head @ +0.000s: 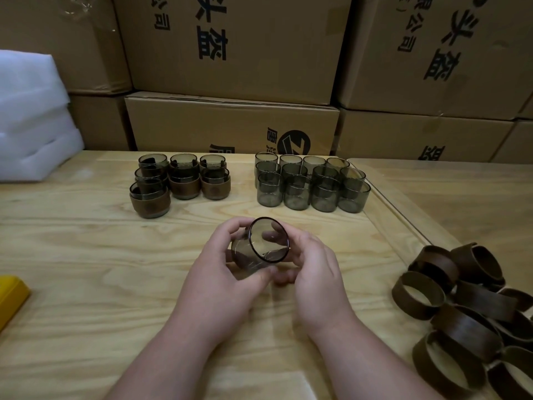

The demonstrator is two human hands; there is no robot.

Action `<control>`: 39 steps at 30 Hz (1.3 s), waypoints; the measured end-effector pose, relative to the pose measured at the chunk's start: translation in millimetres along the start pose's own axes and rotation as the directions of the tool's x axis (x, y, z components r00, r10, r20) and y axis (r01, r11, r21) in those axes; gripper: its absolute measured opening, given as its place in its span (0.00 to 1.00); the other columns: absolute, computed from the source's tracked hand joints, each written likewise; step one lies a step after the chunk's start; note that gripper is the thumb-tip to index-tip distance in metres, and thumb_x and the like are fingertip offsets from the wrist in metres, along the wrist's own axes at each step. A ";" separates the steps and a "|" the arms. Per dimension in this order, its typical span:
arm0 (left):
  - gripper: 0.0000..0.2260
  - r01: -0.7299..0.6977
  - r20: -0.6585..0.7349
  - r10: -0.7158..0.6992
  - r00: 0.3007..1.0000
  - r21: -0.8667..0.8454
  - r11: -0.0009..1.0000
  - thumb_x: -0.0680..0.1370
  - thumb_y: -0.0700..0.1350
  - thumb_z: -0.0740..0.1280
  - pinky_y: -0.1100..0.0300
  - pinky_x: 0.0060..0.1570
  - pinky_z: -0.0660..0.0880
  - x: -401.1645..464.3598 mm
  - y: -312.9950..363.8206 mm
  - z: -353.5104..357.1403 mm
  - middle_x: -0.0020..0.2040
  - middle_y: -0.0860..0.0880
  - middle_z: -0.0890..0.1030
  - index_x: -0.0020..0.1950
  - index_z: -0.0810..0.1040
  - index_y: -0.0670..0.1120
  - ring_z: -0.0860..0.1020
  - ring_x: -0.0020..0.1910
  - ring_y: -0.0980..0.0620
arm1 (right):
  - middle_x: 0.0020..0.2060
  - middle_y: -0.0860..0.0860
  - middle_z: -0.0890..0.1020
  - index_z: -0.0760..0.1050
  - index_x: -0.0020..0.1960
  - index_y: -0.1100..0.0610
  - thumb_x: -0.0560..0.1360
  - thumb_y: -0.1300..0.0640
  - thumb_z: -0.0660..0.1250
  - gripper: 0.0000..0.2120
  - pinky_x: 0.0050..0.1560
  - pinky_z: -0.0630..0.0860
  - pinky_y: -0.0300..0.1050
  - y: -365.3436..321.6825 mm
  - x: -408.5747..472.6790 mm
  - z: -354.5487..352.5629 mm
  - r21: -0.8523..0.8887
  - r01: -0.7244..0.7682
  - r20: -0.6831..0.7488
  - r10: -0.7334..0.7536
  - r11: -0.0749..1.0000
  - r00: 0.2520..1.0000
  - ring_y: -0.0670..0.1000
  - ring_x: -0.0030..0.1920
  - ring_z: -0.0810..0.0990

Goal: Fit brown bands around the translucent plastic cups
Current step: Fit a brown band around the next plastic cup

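Cup (261,249) is tipped on its side just above the table (86,255), mouth facing up and away, with the left hand (222,281) and right hand (314,281) both curled around it. Behind it sit the banded cups (184,180) on the left and bare cups (311,184) on the right. Loose bands (473,321) are heaped off to the right, with boxes (236,47) stacked behind everything.
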State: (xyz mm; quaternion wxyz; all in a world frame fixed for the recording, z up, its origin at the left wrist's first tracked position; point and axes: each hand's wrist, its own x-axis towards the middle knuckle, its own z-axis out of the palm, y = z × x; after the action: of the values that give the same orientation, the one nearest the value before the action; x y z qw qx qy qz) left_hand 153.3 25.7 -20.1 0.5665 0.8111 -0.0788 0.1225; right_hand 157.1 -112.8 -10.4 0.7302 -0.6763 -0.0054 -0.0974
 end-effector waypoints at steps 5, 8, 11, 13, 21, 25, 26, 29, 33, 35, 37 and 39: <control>0.33 0.025 -0.003 -0.025 1.000 -0.051 0.998 0.68 0.43 0.82 0.51 0.53 0.80 0.9 0.3 0.7 0.59 0.63 0.80 0.62 0.72 0.70 0.84 0.48 0.57 | 0.55 0.44 0.86 0.79 0.62 0.46 0.69 0.54 0.55 0.24 0.41 0.76 0.43 -1.9 -1.0 -2.8 0.020 0.008 0.135 -0.011 1.000 0.991 0.49 0.53 0.85; 0.31 0.046 -0.005 -0.046 0.999 -0.108 0.993 0.64 0.49 0.80 0.44 0.55 0.81 1.8 1.6 1.2 0.60 0.60 0.81 0.62 0.72 0.69 0.85 0.49 0.54 | 0.51 0.44 0.87 0.79 0.63 0.51 0.68 0.60 0.60 0.25 0.40 0.76 0.34 1.5 -1.3 -1.6 -0.014 0.055 0.191 -0.051 0.998 0.980 0.42 0.46 0.84; 0.30 0.048 -0.001 -0.048 0.999 -0.125 0.991 0.63 0.51 0.79 0.44 0.54 0.81 2.1 0.7 1.5 0.60 0.61 0.81 0.60 0.72 0.69 0.85 0.48 0.54 | 0.52 0.46 0.86 0.79 0.64 0.48 0.68 0.60 0.62 0.25 0.42 0.76 0.35 5.0 -1.6 -1.1 -0.064 0.076 0.208 -0.061 0.995 0.976 0.45 0.50 0.84; 0.30 0.039 -0.001 -0.040 0.999 -0.124 0.992 0.63 0.51 0.78 0.46 0.53 0.82 2.1 -0.2 1.4 0.59 0.62 0.82 0.60 0.72 0.69 0.85 0.47 0.55 | 0.53 0.45 0.86 0.78 0.64 0.46 0.69 0.58 0.64 0.24 0.44 0.77 0.37 7.2 -1.1 -1.7 -0.086 0.079 0.214 -0.059 0.993 0.975 0.46 0.52 0.84; 0.31 0.023 0.022 -0.021 1.000 -0.076 0.997 0.67 0.42 0.78 0.45 0.51 0.82 0.7 -0.7 -1.0 0.58 0.64 0.81 0.60 0.73 0.71 0.86 0.46 0.56 | 0.53 0.36 0.84 0.77 0.62 0.44 0.64 0.43 0.72 0.26 0.54 0.80 0.40 8.3 -1.9 0.6 -0.155 0.120 0.177 -0.092 0.981 0.980 0.42 0.54 0.84; 0.30 0.022 0.047 -0.020 0.999 -0.046 0.999 0.67 0.45 0.76 0.43 0.51 0.82 -1.5 -0.7 -0.4 0.56 0.60 0.82 0.64 0.73 0.67 0.85 0.47 0.52 | 0.50 0.34 0.82 0.75 0.59 0.46 0.60 0.38 0.75 0.29 0.47 0.78 0.35 6.4 -1.4 0.9 -0.158 0.109 0.132 -0.088 0.981 0.987 0.39 0.48 0.84; 0.30 0.018 0.059 -0.017 0.998 -0.029 0.999 0.66 0.45 0.76 0.44 0.50 0.82 -2.1 -1.0 -0.3 0.54 0.60 0.83 0.63 0.72 0.67 0.85 0.46 0.52 | 0.49 0.34 0.82 0.75 0.57 0.46 0.60 0.37 0.76 0.29 0.44 0.78 0.35 6.2 -1.1 0.8 -0.156 0.104 0.116 -0.087 0.982 0.989 0.40 0.45 0.84; 0.29 -0.008 0.102 0.004 0.995 0.032 0.999 0.68 0.40 0.75 0.58 0.43 0.80 -3.5 -2.2 -0.4 0.47 0.60 0.85 0.61 0.72 0.67 0.85 0.42 0.57 | 0.47 0.44 0.84 0.75 0.50 0.45 0.59 0.35 0.77 0.25 0.40 0.80 0.39 7.2 0.0 0.8 -0.139 0.083 0.073 -0.073 0.987 0.995 0.43 0.40 0.84; 0.29 -0.042 0.113 0.033 0.993 0.073 0.996 0.67 0.39 0.74 0.68 0.39 0.75 -3.2 0.8 -0.6 0.49 0.62 0.84 0.58 0.72 0.68 0.83 0.41 0.58 | 0.44 0.49 0.83 0.75 0.48 0.47 0.61 0.32 0.74 0.25 0.40 0.79 0.42 8.0 1.3 1.8 -0.137 0.062 0.022 -0.060 0.989 0.998 0.43 0.38 0.82; 0.31 -0.050 0.121 0.040 0.992 0.083 0.995 0.67 0.37 0.75 0.66 0.41 0.76 -3.2 1.9 -0.4 0.53 0.63 0.82 0.58 0.72 0.69 0.84 0.42 0.58 | 0.44 0.51 0.83 0.76 0.47 0.47 0.63 0.30 0.71 0.24 0.42 0.80 0.47 8.2 2.6 2.0 -0.151 0.064 0.000 -0.065 0.986 0.998 0.45 0.39 0.81; 0.31 -0.061 0.121 0.051 0.991 0.082 0.995 0.67 0.38 0.77 0.67 0.41 0.76 -3.8 1.6 0.1 0.54 0.66 0.81 0.59 0.73 0.68 0.84 0.42 0.58 | 0.45 0.53 0.83 0.77 0.46 0.48 0.65 0.29 0.69 0.23 0.47 0.81 0.58 7.9 3.5 2.1 -0.143 0.066 -0.014 -0.069 0.988 0.998 0.53 0.43 0.81; 0.32 -0.066 0.114 0.056 0.992 0.082 0.994 0.65 0.41 0.79 0.69 0.41 0.75 -4.3 1.5 0.7 0.54 0.67 0.80 0.59 0.72 0.69 0.84 0.42 0.58 | 0.44 0.53 0.84 0.78 0.45 0.48 0.67 0.30 0.67 0.22 0.49 0.81 0.64 6.4 3.7 2.3 -0.118 0.058 -0.027 -0.062 0.991 0.998 0.60 0.46 0.82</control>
State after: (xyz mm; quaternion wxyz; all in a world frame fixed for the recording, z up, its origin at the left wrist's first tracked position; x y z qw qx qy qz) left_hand 148.8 24.5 -20.2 0.5219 0.8374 -0.1296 0.0977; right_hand 162.0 -110.7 -15.9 0.6859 -0.7160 -0.0089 -0.1295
